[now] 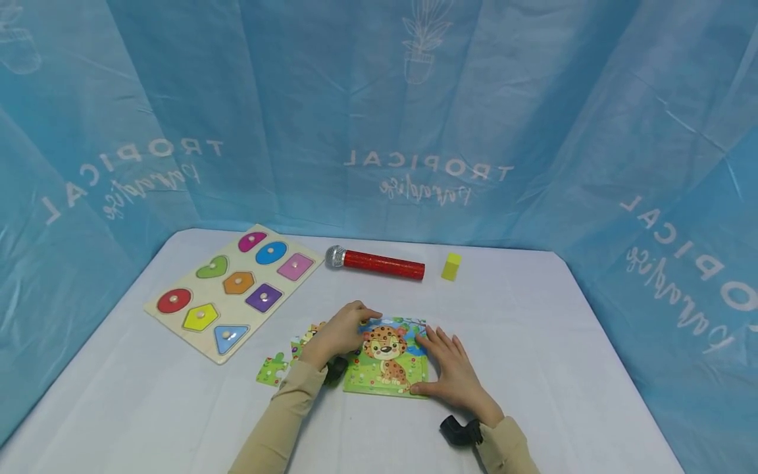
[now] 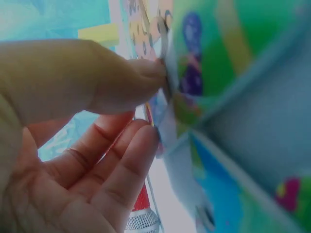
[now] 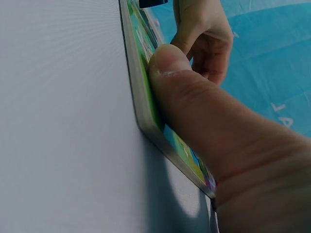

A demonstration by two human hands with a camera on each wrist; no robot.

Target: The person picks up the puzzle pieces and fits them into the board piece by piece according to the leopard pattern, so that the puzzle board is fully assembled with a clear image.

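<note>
A leopard jigsaw puzzle (image 1: 387,368) in a shallow board lies flat on the white table between the two hands. My left hand (image 1: 345,331) reaches over its upper left corner. In the left wrist view, its thumb (image 2: 131,80) touches the puzzle surface while the fingers, gently bent and apart from the thumb, rest by the far edge. My right hand (image 1: 453,375) rests along the board's right side with fingers spread. Its thumb (image 3: 175,68) presses on the board's near right corner. Left of the board lie loose puzzle pieces (image 1: 272,370), partly covered by the left arm.
A wooden shape board (image 1: 237,309) with knobbed coloured pieces lies at the left. Behind the puzzle are a red microphone (image 1: 381,263) and a yellow block (image 1: 451,266). A blue curtain (image 1: 379,118) surrounds the white table (image 1: 533,329).
</note>
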